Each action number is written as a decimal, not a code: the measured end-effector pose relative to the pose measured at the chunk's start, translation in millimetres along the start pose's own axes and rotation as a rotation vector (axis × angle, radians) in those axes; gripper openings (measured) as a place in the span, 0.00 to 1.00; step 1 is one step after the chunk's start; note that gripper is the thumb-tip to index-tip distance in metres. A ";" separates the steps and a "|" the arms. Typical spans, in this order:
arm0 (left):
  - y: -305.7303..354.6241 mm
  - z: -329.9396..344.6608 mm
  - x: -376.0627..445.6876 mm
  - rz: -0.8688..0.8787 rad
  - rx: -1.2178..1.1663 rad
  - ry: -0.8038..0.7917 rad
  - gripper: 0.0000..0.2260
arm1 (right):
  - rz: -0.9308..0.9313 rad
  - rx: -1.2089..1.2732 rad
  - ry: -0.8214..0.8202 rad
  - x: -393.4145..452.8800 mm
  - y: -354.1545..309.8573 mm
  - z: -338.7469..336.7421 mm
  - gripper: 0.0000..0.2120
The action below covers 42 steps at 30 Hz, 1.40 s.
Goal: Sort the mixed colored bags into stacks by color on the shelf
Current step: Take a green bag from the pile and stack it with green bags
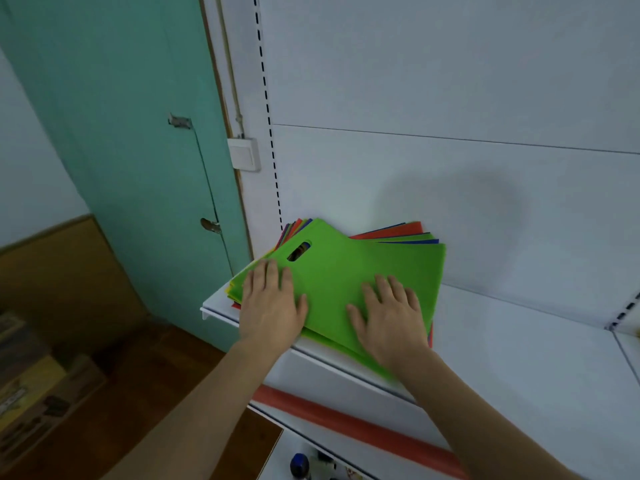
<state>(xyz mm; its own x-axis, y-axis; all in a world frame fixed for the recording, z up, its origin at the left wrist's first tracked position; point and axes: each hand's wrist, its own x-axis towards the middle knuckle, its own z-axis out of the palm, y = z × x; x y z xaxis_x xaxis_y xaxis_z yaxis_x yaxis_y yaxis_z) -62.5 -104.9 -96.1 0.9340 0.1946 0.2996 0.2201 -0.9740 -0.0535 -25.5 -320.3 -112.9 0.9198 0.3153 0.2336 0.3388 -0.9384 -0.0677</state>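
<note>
- One white shelf (519, 341) fills the right half of the view, its back panel rising behind it. Most of its top lies bare to the right, where colour stacks could go. The risk here is small: room is plentiful, but the front lip is close to the work.
- One mixed pile of bags (391, 233) sits at the shelf's left end, fanned out, with red, blue and yellow edges showing under the top sheet. Its near corner overhangs the shelf's front edge. A careless pull could drag the whole pile forward and spill it to the floor.
- One green bag (346, 271) lies on top of the pile, flat, its cut-out handle toward the back left. It looks thin and slippery, so I judge that sliding it may carry the bags beneath along with it, or lift two at once.
- The left hand (270, 303) rests flat on the green bag's left edge, fingers straight and close together, holding nothing. If it lifts before the pile is steadied, the fan may shift sideways off the shelf's left end.
- The right hand (388, 313) presses flat on the green bag nearer the front, fingers spread and straight, gripping nothing. A flat palm gives no hold, so the bag may slip out rather than lift.
</note>
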 end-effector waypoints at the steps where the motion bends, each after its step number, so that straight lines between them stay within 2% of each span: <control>1: -2.5 2.7 2.4 0.006 0.002 -0.004 0.33 | 0.012 -0.014 -0.002 1.2 -1.7 2.4 0.35; 5: -8.0 7.1 5.4 0.098 0.007 -0.014 0.32 | 0.075 -0.041 -0.008 -4.8 -4.4 5.6 0.31; 10: -7.5 7.5 5.9 0.300 -0.083 0.088 0.24 | 0.179 -0.086 0.034 -20.4 -5.6 0.3 0.24; 15: -11.2 8.9 4.6 0.222 -0.120 0.061 0.24 | 0.251 -0.086 0.094 -36.0 -6.1 -0.7 0.19; 19: -6.5 9.9 3.6 0.238 -0.104 0.068 0.24 | 0.371 -0.145 0.130 -40.6 -10.2 -1.1 0.23; 24: 6.2 9.6 -1.5 0.314 -0.140 0.076 0.23 | 0.576 -0.171 0.054 -46.4 2.9 -3.9 0.28; 27: 10.1 7.1 -1.3 0.419 -0.259 0.091 0.28 | 0.726 -0.028 -0.003 -48.5 20.8 -8.5 0.34; 29: 12.0 4.1 1.1 0.453 -0.429 0.102 0.30 | 0.753 0.123 0.009 -48.7 31.8 -13.6 0.35; 34: 17.8 -6.8 13.6 0.271 -0.871 0.082 0.24 | 0.692 0.332 0.208 -45.0 45.7 -26.1 0.28; 38: 13.4 -12.6 25.1 0.091 -0.932 0.010 0.11 | 0.748 0.456 0.274 -44.2 60.5 -22.9 0.31; 42: 4.2 -17.4 35.9 -0.047 -0.901 -0.127 0.29 | 0.815 0.560 0.116 -39.4 76.6 -21.3 0.14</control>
<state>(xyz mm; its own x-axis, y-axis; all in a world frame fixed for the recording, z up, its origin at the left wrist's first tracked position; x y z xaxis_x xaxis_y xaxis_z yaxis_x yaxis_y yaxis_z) -32.9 -103.9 -69.0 0.9654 0.1956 0.1726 0.0053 -0.6761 0.7368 -40.0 -407.6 -106.6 0.8979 -0.4401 0.0036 -0.3160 -0.6503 -0.6908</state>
